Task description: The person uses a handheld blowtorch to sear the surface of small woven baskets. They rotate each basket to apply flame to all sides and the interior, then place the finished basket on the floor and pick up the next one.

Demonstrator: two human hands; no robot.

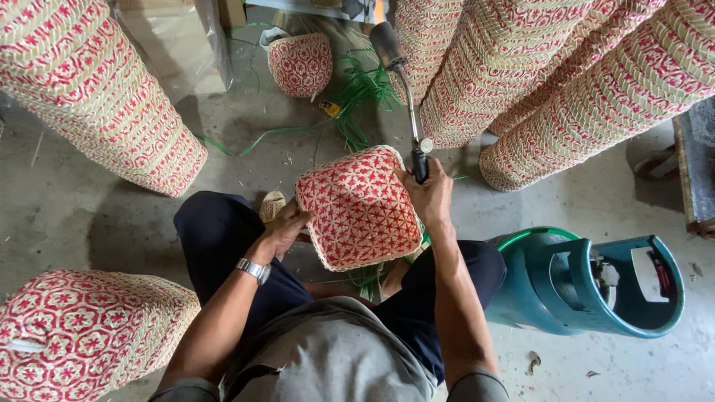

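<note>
Light, stiff woven basket (359, 208) at frame centre: left hand (285, 229) steadies its side, right hand (430, 195) closed around the gas torch (406, 97).

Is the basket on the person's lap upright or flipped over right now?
Flipped over: the woven basket shows its flat red star-patterned base to the camera, steadied by the left hand. Its opening is not visible.

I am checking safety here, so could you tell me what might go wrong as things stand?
The torch in the right hand points toward stacked woven baskets and green strips, which could likely scorch. The gas cylinder sits close beside the person. The left hand holds the basket being worked, near any flame.
</note>
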